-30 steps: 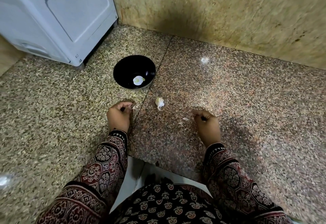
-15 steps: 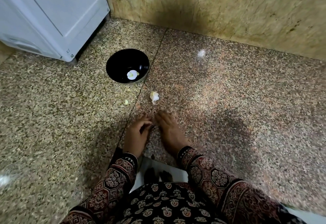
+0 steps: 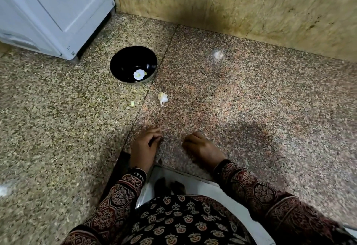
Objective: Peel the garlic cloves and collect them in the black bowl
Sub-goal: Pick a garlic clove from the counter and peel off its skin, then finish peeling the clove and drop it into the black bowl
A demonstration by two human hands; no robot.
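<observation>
The left hand (image 3: pixel 145 145) and right hand (image 3: pixel 201 146) rest curled at the speckled granite counter's (image 3: pixel 251 109) front edge, and it cannot be told whether they hold anything. A white-skinned garlic clove (image 3: pixel 162 98) lies near the round black bowl (image 3: pixel 124 61).

Granite counter (image 3: pixel 251 100): black bowl (image 3: pixel 126 59), 2 garlic cloves (image 3: pixel 162 98).

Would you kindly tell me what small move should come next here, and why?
Probably reach the left hand forward to the small yellowish clove, which looks peeled yet lies on the counter just short of the black bowl. The unpeeled clove lies to its right and can wait.
</observation>
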